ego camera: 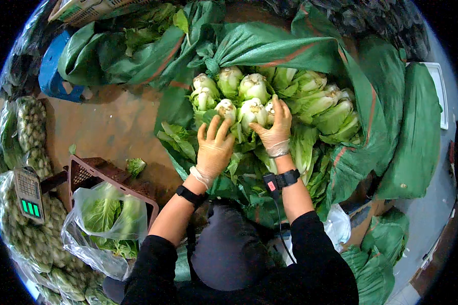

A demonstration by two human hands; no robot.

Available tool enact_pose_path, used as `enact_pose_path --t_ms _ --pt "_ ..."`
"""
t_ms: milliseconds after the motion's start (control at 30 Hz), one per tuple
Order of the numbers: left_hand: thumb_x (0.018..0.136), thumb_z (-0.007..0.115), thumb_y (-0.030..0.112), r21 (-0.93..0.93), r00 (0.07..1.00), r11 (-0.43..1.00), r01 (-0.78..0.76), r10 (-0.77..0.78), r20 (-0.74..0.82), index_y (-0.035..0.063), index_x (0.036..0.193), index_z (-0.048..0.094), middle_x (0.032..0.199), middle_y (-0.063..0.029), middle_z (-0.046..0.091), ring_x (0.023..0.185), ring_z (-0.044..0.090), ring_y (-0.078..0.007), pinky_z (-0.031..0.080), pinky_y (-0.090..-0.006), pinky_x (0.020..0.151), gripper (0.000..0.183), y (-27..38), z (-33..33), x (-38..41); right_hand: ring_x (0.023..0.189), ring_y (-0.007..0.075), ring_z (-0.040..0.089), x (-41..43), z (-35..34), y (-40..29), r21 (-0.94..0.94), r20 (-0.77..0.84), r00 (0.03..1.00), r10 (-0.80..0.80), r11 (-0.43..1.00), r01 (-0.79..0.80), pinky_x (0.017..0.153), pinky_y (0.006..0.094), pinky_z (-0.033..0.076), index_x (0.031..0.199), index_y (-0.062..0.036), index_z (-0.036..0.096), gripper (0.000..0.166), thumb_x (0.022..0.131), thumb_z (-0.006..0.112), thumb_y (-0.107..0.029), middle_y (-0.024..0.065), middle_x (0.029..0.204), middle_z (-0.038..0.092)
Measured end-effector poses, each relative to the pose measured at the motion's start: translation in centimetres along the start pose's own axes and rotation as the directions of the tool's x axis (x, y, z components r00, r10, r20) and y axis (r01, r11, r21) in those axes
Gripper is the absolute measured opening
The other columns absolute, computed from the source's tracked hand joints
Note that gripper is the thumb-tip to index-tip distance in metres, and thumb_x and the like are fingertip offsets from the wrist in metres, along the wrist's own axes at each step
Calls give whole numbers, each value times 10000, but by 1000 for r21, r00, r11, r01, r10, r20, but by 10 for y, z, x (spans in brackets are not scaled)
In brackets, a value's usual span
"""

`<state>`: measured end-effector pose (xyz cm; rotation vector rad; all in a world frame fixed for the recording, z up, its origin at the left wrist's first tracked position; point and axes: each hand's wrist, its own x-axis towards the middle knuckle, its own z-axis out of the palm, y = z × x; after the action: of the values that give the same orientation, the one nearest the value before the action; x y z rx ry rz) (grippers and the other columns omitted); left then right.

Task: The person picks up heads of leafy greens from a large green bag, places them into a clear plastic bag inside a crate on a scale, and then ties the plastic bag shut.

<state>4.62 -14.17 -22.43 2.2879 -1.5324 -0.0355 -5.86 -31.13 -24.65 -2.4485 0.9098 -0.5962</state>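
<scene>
Before me a green woven sack (274,53) lies rolled back around many pale-based leafy heads, which look like romaine lettuce. My left hand (214,152), in a thin translucent glove, has its fingertips on a head (226,108) in the near row. Whether it grips that head is hard to tell. My right hand (275,131), gloved too, curls its thumb and fingers about a small head (269,110), partly hidden behind them. Between the hands stands another head (252,113), white base upward. More heads (328,103) lie on their sides at the right.
At lower left a brown plastic crate (112,175) holds a clear bag (107,225) of leafy greens, beside a scale display (29,194). A blue plastic stool (55,68) stands upper left. Bagged produce (34,236) lines the left; a green sack (410,133) lies right.
</scene>
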Motion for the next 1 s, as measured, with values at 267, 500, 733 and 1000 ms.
enact_pose_path --t_ms 267,500,733,1000 --pt "642 634 64 -371 992 926 75 -107 -66 55 793 536 726 -119 552 759 531 -322 407 -401 758 180 -18 -14 -8 1119 398 393 -5 17 -6 225 -172 971 168 966 -127 961 448 303 1366 14 171 1184 488 833 -424 267 1220 408" --pt "651 719 208 -337 960 903 266 -217 175 28 1159 435 813 -181 591 777 574 -355 458 -425 678 609 -9 -11 10 1103 360 433 1 13 -3 178 -100 981 167 973 -147 933 413 358 1343 5 232 1130 482 844 -396 238 1215 425" --pt "715 610 174 -349 808 748 565 -415 419 68 1272 380 807 -200 607 742 598 -367 480 -446 679 612 21 -2 15 1169 302 397 -1 1 19 253 50 992 118 959 -127 977 380 338 1363 -24 223 1071 539 843 -311 199 1289 367" --pt "760 536 109 -332 905 876 349 -224 361 41 1204 432 823 -163 607 760 609 -338 487 -423 641 461 8 12 47 1139 325 407 -14 -3 13 280 55 996 76 956 -88 976 395 330 1355 -36 253 1058 500 841 -245 178 1275 384"
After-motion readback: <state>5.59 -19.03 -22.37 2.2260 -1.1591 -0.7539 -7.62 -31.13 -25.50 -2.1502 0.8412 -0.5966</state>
